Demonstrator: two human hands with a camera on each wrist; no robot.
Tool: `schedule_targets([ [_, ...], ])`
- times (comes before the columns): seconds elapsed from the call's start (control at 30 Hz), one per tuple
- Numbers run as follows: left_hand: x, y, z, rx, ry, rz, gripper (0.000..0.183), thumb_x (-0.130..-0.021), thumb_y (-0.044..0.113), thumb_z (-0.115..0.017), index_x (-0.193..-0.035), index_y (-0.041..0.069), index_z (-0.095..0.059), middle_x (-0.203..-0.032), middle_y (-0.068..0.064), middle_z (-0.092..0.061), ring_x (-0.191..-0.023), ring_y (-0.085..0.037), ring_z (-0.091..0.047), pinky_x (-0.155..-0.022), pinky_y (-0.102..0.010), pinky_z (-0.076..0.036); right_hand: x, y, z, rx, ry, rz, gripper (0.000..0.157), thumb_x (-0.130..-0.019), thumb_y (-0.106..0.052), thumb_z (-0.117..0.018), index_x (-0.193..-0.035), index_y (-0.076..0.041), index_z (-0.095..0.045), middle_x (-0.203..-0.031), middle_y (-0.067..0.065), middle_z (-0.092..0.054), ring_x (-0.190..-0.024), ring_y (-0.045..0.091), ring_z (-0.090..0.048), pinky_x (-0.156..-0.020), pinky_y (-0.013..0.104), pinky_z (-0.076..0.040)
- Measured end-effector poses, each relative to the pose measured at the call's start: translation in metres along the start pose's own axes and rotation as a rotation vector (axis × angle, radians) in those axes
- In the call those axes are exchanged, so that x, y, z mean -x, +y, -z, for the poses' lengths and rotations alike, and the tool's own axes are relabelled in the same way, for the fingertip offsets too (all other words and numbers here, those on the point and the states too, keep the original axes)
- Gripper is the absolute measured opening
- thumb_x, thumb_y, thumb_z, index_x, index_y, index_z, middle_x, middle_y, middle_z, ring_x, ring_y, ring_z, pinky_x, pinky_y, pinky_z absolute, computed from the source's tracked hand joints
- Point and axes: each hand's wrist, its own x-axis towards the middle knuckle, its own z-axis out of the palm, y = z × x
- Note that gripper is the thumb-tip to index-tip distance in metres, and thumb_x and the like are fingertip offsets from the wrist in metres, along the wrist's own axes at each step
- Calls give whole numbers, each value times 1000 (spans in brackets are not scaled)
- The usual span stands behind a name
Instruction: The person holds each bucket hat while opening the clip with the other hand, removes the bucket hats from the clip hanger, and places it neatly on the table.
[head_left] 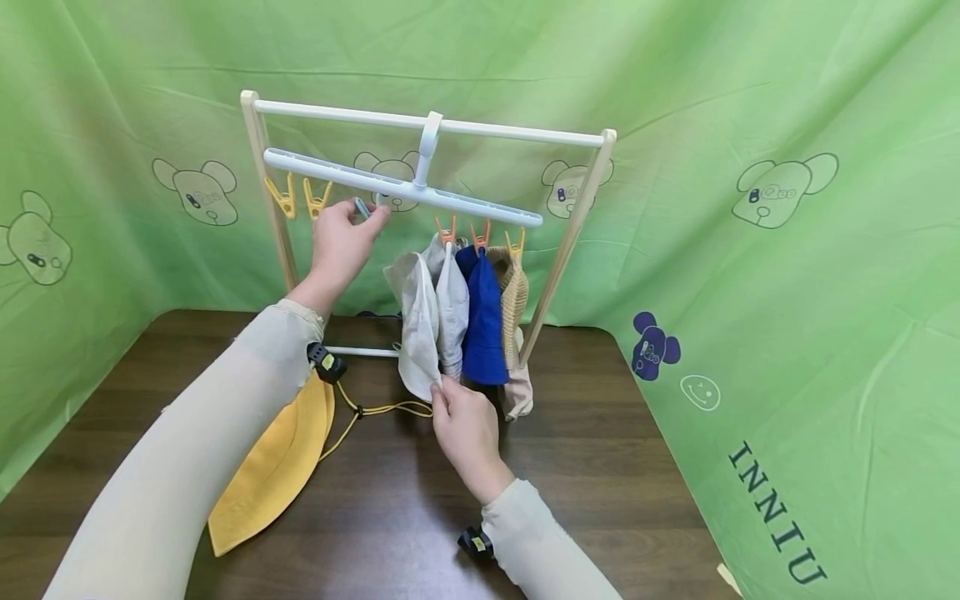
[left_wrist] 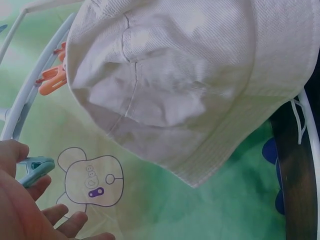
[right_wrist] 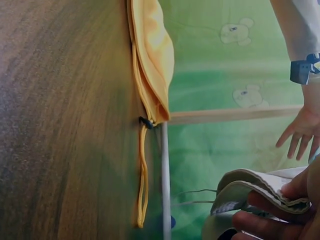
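My left hand (head_left: 341, 246) pinches a light blue clothespin (left_wrist: 37, 169) between thumb and finger, just under the pale blue hanger bar (head_left: 345, 176). Its other fingers spread outward in the left wrist view. My right hand (head_left: 471, 429) grips the brim of an off-white bucket hat (head_left: 418, 312), which hangs below the bar at the left of the other hats. In the right wrist view the folded brim (right_wrist: 245, 187) lies between thumb and fingers. Whether anything else holds up this hat's top, I cannot tell.
Orange clothespins (head_left: 447, 233) hold a light grey hat (head_left: 452, 308) and a blue hat (head_left: 483, 325); a yellow one holds a woven tan hat (head_left: 514, 300). Two yellow clothespins (head_left: 282, 200) hang at left. A wooden-legged rack (head_left: 562, 242) stands over the table. A yellow hat (head_left: 273, 467) lies left.
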Motion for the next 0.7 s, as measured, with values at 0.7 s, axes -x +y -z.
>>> schedule_targets([
  [0.7,-6,-5,-1,16,-26,14,43,-96,51,-66,-106,11,-77,-56,13,-44,-60,-13,-39,-55,-29,-34,9,0,5,-6,-46,25,43,-94,-19,-70,-62,-20,-41,-52,-8,-34,-48,16,-42,-44,33,-35],
])
